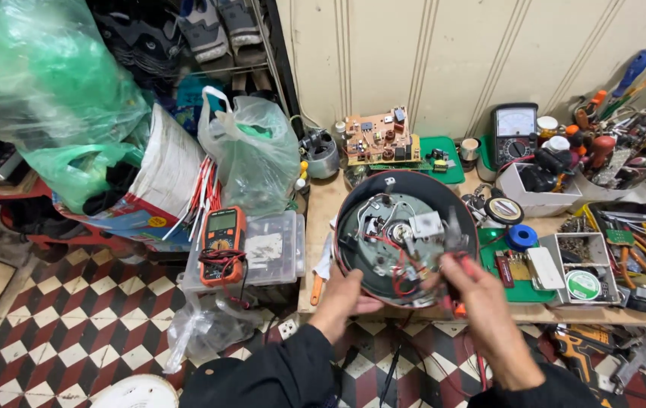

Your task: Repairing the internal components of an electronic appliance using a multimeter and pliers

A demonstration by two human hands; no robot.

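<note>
Near your bench's left edge sits an orange multimeter on a clear plastic box, with an analog meter and circuit board along the back edge.

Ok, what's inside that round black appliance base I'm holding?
Inside the round black appliance base: a grey plate, red wires, white wires, a small white block and a central metal part. The right hand covers the lower right portion; the left hand steadies the rim.

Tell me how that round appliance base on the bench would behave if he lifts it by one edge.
The round appliance base would probably stay stiff, since its dark shell looks rigid. Its loose red wires would likely flop and snag. It is tilted against the left hand, so it may roll or tip along its rim if released.
</note>
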